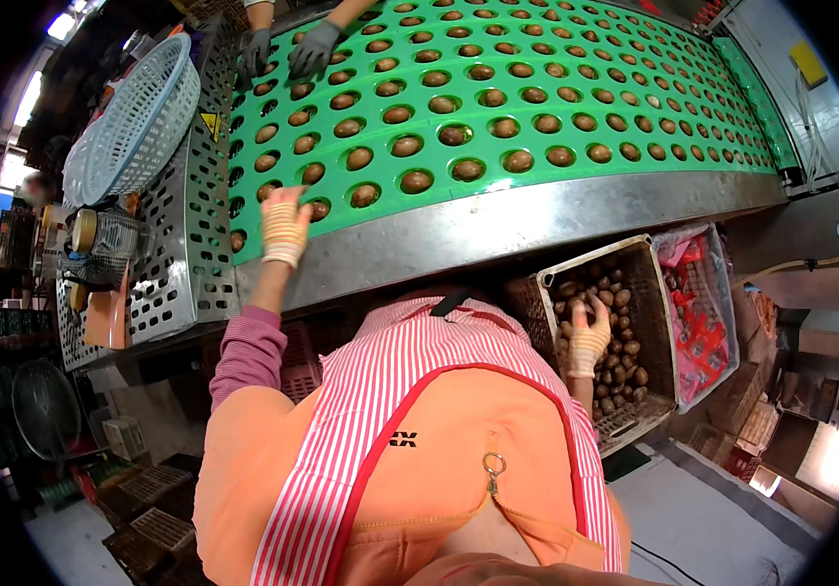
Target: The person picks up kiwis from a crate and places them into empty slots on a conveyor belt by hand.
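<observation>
My left hand, in a striped knit glove with bare fingertips, reaches over the near left corner of a green pocketed conveyor belt. Its fingers are stretched out, close to a brown egg-shaped piece in a pocket. Most pockets hold one such piece, like the one farther along. At the right, my right hand, gloved alike, is down in a plastic crate of loose brown egg-shaped pieces. Its fingers are apart among them, and I see none firmly gripped.
Across the belt at the far left are a co-worker's grey-gloved hands. A pale blue basket rests on the perforated metal side plate. A metal ledge borders the belt. Beside the crate is a bin with red packaging.
</observation>
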Tool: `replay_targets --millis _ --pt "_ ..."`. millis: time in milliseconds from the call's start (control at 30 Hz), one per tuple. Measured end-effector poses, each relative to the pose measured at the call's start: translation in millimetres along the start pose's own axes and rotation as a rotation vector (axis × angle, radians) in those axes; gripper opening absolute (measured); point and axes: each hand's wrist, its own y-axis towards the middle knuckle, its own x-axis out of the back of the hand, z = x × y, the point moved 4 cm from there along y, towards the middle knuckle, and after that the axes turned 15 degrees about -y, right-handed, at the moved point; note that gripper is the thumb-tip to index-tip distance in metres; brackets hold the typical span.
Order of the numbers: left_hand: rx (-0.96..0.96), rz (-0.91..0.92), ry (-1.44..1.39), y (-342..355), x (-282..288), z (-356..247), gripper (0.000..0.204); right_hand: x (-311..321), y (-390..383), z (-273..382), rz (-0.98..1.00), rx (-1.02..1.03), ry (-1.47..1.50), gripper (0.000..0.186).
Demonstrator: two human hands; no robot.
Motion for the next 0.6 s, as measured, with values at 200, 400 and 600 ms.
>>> replay_targets --millis 200,400,600 --pt "0.033 0.281 0.025 -27.1 -16.8 143.4 0.040 20.9 -38.1 -20.4 -0.165 -0.061 -0.368 0.035" --pt "-0.034 0.146 0.308 -5.7 -5.8 75.4 0.045 9.4 -37.8 -36.4 0.209 -0.285 -0.445 0.039" --pt "-0.381 0.145 -0.034 20.4 -83.1 -41.6 0.063 26.3 -33.2 -25.6 0.315 -0.513 -0.462 0.052"
